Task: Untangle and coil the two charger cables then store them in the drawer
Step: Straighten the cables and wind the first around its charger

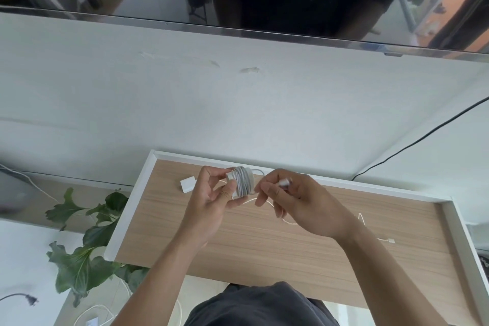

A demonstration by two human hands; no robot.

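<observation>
- The coil (244, 184) was held at centre frame, above the drawer (130, 206), with the left hand (211, 201) fingers clamped round it.
- Its plug (285, 182) was pinched in the right hand (299, 201).
- A second cable (390, 240) was found lying loose on the drawer floor, right of centre.
- An adapter (188, 183) was noted at the drawer's upper left.

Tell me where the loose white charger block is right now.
In the head view, the white charger block lies on the wood-grain surface near its far left corner, just left of the left hand, which holds the coiled cable.
</observation>
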